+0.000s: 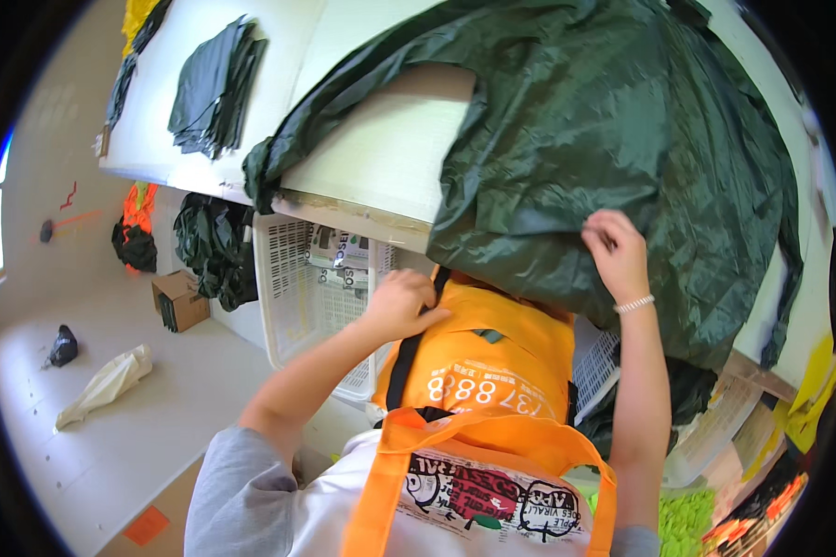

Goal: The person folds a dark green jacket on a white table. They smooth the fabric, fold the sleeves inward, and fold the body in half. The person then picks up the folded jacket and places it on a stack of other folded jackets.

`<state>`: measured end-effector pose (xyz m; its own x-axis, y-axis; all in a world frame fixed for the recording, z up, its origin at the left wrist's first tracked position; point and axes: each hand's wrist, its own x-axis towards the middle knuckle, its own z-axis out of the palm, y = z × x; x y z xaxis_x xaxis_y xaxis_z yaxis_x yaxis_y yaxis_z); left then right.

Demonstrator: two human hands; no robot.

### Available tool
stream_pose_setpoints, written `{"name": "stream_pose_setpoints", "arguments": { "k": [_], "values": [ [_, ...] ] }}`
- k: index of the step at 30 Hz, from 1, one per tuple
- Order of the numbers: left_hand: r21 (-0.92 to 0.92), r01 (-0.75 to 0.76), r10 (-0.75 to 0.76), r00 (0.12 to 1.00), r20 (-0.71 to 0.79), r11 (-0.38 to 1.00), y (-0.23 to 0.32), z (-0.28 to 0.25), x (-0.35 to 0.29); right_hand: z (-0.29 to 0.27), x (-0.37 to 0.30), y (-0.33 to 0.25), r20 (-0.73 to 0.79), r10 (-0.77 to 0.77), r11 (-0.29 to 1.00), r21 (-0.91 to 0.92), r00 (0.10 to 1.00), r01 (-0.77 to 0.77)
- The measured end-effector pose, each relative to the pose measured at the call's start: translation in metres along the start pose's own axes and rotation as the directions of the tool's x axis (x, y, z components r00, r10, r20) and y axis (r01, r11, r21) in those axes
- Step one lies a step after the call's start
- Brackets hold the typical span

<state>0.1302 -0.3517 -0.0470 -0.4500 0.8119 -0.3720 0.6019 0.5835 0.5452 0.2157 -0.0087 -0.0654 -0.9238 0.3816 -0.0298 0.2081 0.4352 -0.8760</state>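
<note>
A dark green garment [567, 139] of thin, shiny fabric is spread over the white tabletop, one sleeve curving out to the left. Its near edge hangs over the front of the table. My right hand [615, 246] pinches the fabric of this garment near its lower middle. Lower and to the left, my left hand [404, 304] hovers by the orange apron [502, 343] I wear. Its fingers are half curled and the thumb stands apart, with nothing visible in between. A black strap of the apron passes close to this hand.
A stack of folded dark pieces [215, 88] lies on the table's far left. Below the table edge is a white plastic basket [283, 297] holding printed packets. Dark garments [215, 246] hang left of it, near a cardboard box [180, 300] on the floor.
</note>
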Motion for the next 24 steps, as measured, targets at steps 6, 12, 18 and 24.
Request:
{"name": "stream_pose_setpoints", "arguments": {
  "k": [6,12,18,24],
  "values": [
    [0.178,0.076,0.006,0.907,-0.421,0.981,0.019,-0.031,0.040,-0.036,-0.039,0.002,-0.185,-0.045,0.965,-0.262,0.982,-0.005],
    [0.217,0.098,0.004,0.906,-0.424,0.971,0.018,-0.002,0.141,-0.059,-0.037,0.095,-0.321,0.263,0.485,-0.772,0.910,-0.412],
    [0.171,0.051,0.047,0.849,-0.526,0.984,0.029,-0.022,0.220,-0.125,0.039,0.148,-0.328,0.270,0.494,-0.760,0.905,-0.423],
    [0.169,-0.032,0.151,0.634,-0.759,0.985,-0.012,-0.101,0.205,-0.144,0.066,0.170,-0.288,0.264,0.516,-0.764,0.921,-0.387]
  ]
}}
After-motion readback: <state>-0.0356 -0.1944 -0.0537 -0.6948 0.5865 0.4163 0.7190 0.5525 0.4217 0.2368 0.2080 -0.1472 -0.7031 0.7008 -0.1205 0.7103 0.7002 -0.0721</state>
